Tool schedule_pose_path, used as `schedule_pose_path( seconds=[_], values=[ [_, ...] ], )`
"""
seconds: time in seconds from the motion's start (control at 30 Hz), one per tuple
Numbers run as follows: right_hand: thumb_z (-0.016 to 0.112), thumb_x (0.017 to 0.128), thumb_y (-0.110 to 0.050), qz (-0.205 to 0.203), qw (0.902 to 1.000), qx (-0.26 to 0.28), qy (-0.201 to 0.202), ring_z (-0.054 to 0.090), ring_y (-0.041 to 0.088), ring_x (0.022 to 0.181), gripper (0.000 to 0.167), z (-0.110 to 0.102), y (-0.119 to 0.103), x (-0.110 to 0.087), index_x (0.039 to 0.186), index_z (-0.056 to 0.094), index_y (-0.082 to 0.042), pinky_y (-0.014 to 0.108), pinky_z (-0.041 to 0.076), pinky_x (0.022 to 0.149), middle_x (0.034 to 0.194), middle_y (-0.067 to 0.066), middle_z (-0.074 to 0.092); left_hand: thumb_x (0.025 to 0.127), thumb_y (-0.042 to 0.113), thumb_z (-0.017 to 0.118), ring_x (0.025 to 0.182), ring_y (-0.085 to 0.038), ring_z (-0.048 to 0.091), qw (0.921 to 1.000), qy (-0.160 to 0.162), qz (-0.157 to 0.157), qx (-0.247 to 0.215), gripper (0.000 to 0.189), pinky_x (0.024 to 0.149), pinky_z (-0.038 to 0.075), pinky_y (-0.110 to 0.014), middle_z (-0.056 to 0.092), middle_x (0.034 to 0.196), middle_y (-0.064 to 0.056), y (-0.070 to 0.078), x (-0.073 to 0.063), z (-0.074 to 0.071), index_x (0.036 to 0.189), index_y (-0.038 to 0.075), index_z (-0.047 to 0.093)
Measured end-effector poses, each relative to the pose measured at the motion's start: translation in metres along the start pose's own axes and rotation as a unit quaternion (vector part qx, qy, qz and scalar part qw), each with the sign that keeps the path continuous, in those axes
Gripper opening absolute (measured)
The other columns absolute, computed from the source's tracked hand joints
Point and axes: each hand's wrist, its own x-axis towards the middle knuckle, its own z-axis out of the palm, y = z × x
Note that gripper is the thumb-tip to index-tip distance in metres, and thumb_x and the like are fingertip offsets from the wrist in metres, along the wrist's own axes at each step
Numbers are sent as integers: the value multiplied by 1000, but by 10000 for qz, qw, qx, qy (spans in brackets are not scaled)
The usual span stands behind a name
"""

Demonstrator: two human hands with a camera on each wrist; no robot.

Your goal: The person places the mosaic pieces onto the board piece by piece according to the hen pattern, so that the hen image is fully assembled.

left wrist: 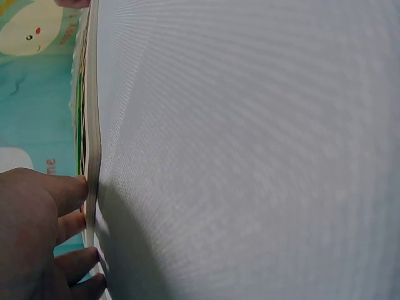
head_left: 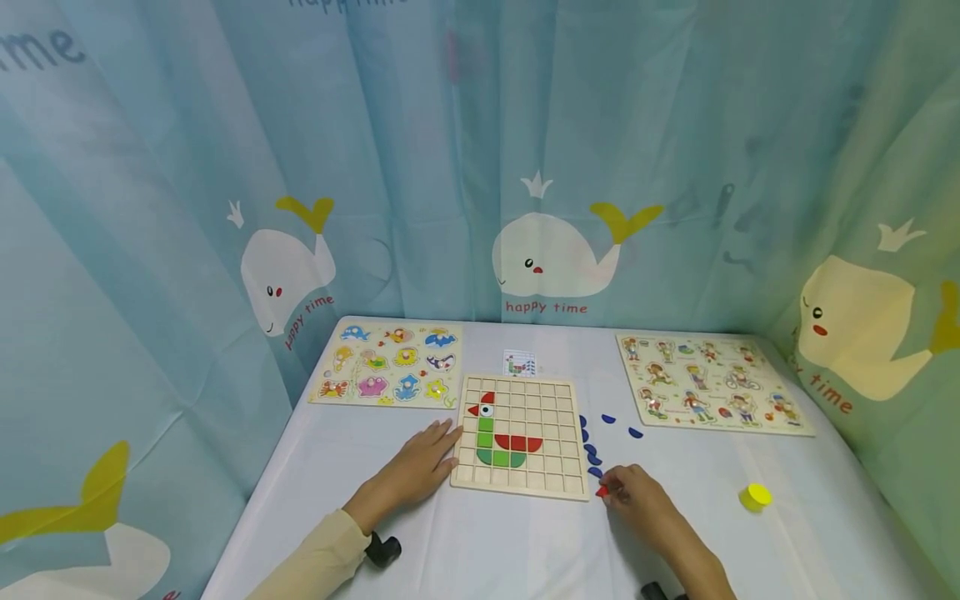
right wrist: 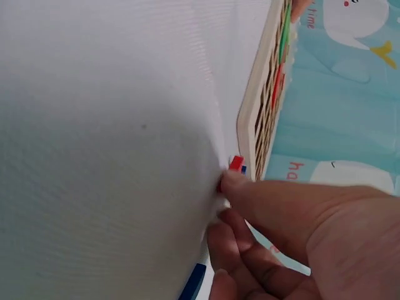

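A square wooden grid board [head_left: 551, 479] lies on the white table, with red, green and white pieces set in it as a bird shape. My left hand [head_left: 418, 462] rests at the board's left edge, its fingers [left wrist: 78, 262] fairly straight against the side. Off the board's lower right corner, my right hand [head_left: 637, 498] pinches a small red piece [right wrist: 236, 163] between thumb and fingers, low over the cloth. Part of that red piece is hidden by the thumb. Several blue half-round pieces [head_left: 608, 419] lie along the board's right side, the nearest close to the right fingertips.
Behind the board lies a small pattern card [head_left: 520, 364]. A sea-animal puzzle [head_left: 387, 385] occupies the back left and a puzzle of little figures [head_left: 712, 400] the back right. To the right stands a yellow cylinder [head_left: 755, 497]. A whale-print curtain [head_left: 420, 150] hangs behind the table.
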Motion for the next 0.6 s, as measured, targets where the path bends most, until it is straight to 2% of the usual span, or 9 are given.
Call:
schedule_pose_path(
  seconds=[0.37,0.6],
  values=[
    [79,90,-1,-203,9997,-25,150,57,14,85,14,2,2,-2,98,68,-6,34,54,76,94,3,61,112,34,49,161,-35,26,10000,-18,-83,48,58,130,26,-55,32,172,-12,0,1,2,165,13,38],
    [77,92,-1,-363,9989,-192,222,59,15,86,11,-2,1,-3,97,68,-5,38,56,79,94,4,60,112,34,49,161,-35,26,10000,-17,-75,14,58,130,26,-55,32,172,-13,1,1,0,165,12,38]
  ],
)
